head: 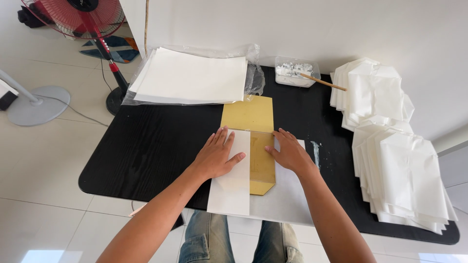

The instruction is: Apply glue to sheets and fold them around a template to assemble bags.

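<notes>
Landmark is the yellow board template (253, 117) lying flat in the middle of the black table (146, 146). A white paper sheet (282, 199) lies under and around the near half of the template, its left flap (233, 187) already folded over the template's left edge. The left hand (217, 156) lies flat on that flap, fingers spread, palm down — pressing it so the crease holds against the board edge. The right hand (290, 152) is just right of the template's near half, open and flat too, fingertips touching the board's right edge, looks like it pins the paper and steadies the template so it does not slide. Neither hand grips anything; both are splayed, pressing down, set apart with the template's exposed strip between them. Behind the template, touching its far edge, sits a stack of flat white sheets (192, 78) on a clear plastic wrap (253, 78). Behind and to the right of the template is a clear tub of white paste (295, 72) with a wooden stick (324, 82) resting on its rim — kept close for reach, probably. Well to the right of the template, folded white paper bags (395, 146) lie piled along the table's right side. Far left beyond the table stands a red fan (83, 14) on the tiled floor (44, 160). The person's jeans (234, 241) show below the table edge.
</notes>
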